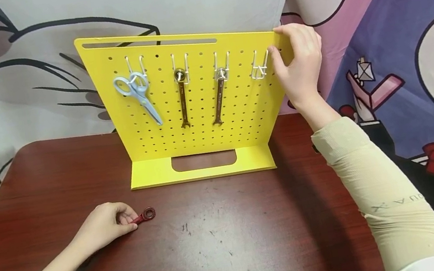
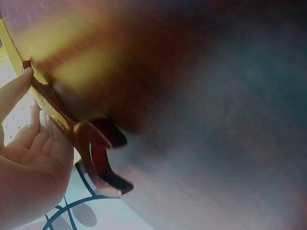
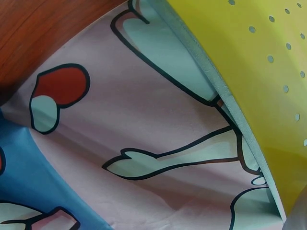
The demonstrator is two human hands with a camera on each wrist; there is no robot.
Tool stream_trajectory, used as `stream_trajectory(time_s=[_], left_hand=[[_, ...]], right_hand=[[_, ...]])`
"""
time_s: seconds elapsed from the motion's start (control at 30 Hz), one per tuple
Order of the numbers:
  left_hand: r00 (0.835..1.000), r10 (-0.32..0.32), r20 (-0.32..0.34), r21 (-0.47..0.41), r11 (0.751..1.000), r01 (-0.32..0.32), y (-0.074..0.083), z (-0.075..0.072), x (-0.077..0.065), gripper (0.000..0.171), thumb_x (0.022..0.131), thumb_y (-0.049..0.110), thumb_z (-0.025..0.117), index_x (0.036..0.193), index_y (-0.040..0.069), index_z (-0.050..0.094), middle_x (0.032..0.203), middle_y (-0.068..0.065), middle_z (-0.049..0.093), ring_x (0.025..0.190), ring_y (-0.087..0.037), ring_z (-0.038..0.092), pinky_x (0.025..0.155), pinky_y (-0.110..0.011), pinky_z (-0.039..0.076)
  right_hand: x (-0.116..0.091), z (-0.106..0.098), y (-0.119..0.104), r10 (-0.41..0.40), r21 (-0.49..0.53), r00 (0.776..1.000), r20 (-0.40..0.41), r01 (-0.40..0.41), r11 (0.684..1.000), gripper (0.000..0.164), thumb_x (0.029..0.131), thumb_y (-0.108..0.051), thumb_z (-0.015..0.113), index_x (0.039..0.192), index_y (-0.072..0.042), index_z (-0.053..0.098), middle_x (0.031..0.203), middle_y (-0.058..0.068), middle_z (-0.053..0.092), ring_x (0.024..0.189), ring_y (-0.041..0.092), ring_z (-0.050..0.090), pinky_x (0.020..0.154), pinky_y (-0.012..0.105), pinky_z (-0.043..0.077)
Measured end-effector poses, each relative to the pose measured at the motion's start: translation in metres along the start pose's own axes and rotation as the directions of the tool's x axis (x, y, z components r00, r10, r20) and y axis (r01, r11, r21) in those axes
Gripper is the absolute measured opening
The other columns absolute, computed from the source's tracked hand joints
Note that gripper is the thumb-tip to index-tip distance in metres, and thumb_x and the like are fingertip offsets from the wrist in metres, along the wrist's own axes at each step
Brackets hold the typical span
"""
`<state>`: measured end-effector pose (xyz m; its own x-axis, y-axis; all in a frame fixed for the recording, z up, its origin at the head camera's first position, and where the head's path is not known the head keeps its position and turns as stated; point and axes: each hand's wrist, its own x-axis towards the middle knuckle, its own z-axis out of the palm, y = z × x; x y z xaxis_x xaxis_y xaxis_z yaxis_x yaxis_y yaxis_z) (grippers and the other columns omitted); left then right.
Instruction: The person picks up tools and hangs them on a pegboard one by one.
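Observation:
In the head view, my left hand (image 1: 101, 227) pinches a combination wrench (image 1: 148, 213) low over the table's left half, its ring end poking out past the fingers. The wrench's open-ended jaw shows close up in the left wrist view, beside the palm (image 2: 33, 167). My right hand (image 1: 302, 62) grips the upper right edge of a yellow pegboard (image 1: 207, 139), thumb on the front face beside a white wire hook (image 1: 260, 71). The right wrist view shows the board's side edge (image 3: 240, 110), with the hand almost wholly out of frame.
Light blue scissors (image 1: 137, 91) and two metal wrenches, one central (image 1: 183, 103) and one to its right (image 1: 219, 99), hang from the pegboard's hooks. The board stands at the back of a dark wooden table (image 1: 216, 240). Printed cloth (image 1: 380, 34) drapes behind and to the right.

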<state>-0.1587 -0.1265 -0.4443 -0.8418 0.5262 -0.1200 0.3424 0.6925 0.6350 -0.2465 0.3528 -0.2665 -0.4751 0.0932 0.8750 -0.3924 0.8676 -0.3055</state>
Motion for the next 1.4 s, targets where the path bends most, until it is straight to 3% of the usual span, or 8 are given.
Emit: stream_trajectory(time_s=[0.3, 0.53, 0.8, 1.0, 1.27, 1.4], left_hand=[[1.0, -0.004, -0.011, -0.049, 0.999, 0.003, 0.008, 0.003, 0.005, 0.011, 0.084, 0.005, 0.086, 0.087, 0.011, 0.077, 0.075, 0.007, 0.069, 0.068, -0.001, 0.059, 0.063, -0.019, 0.051], [0.995, 0.042, -0.095, -0.022, 0.999, -0.044, 0.021, -0.001, 0.015, 0.01, 0.085, 0.004, 0.085, 0.088, 0.011, 0.078, 0.077, 0.007, 0.071, 0.07, -0.002, 0.059, 0.064, -0.02, 0.053], [0.961, 0.068, -0.268, -0.063, 0.994, -0.088, 0.043, -0.014, 0.029, 0.014, 0.084, 0.001, 0.087, 0.097, 0.004, 0.081, 0.086, -0.005, 0.079, 0.072, -0.003, 0.066, 0.066, -0.015, 0.055], [0.945, 0.071, -0.318, -0.128, 0.985, -0.117, 0.058, -0.019, 0.046, 0.015, 0.085, 0.004, 0.088, 0.098, 0.002, 0.081, 0.09, -0.012, 0.082, 0.072, -0.002, 0.072, 0.068, -0.009, 0.055], [0.928, 0.063, -0.368, -0.178, 0.974, -0.137, 0.08, -0.014, 0.068, 0.015, 0.088, 0.003, 0.086, 0.102, 0.001, 0.082, 0.097, -0.017, 0.082, 0.079, -0.026, 0.08, 0.068, -0.009, 0.054], [0.919, 0.063, -0.388, -0.209, 0.966, -0.154, 0.09, -0.007, 0.08, 0.014, 0.088, 0.003, 0.085, 0.102, 0.0, 0.082, 0.098, -0.018, 0.082, 0.08, -0.026, 0.08, 0.066, -0.011, 0.054]], right_hand=[[0.001, 0.001, -0.002, 0.004, 0.001, 1.0, 0.007, -0.004, 1.0, 0.03, 0.098, -0.018, 0.07, 0.122, 0.0, 0.074, 0.124, 0.016, 0.074, 0.124, 0.031, 0.062, 0.114, 0.039, 0.038], [0.0, 0.0, -0.003, 0.009, 0.004, 1.0, 0.014, -0.009, 1.0, 0.028, 0.098, -0.018, 0.07, 0.121, -0.003, 0.074, 0.124, 0.014, 0.074, 0.125, 0.03, 0.062, 0.115, 0.039, 0.038], [0.0, 0.0, -0.003, 0.008, 0.001, 1.0, 0.012, -0.008, 1.0, 0.03, 0.098, -0.018, 0.07, 0.122, -0.001, 0.074, 0.124, 0.016, 0.074, 0.124, 0.031, 0.061, 0.116, 0.038, 0.038], [-0.001, -0.001, -0.002, 0.006, -0.007, 1.0, 0.006, -0.006, 1.0, 0.031, 0.098, -0.018, 0.07, 0.123, 0.0, 0.074, 0.124, 0.018, 0.074, 0.123, 0.032, 0.061, 0.116, 0.039, 0.038], [0.0, 0.0, -0.001, 0.006, -0.005, 1.0, 0.0, -0.006, 1.0, 0.031, 0.098, -0.018, 0.07, 0.123, 0.0, 0.074, 0.124, 0.017, 0.074, 0.123, 0.032, 0.062, 0.115, 0.038, 0.038], [0.0, 0.001, -0.001, 0.007, -0.007, 1.0, 0.001, -0.007, 1.0, 0.031, 0.098, -0.018, 0.07, 0.123, 0.0, 0.074, 0.124, 0.017, 0.074, 0.124, 0.032, 0.062, 0.115, 0.038, 0.038]])
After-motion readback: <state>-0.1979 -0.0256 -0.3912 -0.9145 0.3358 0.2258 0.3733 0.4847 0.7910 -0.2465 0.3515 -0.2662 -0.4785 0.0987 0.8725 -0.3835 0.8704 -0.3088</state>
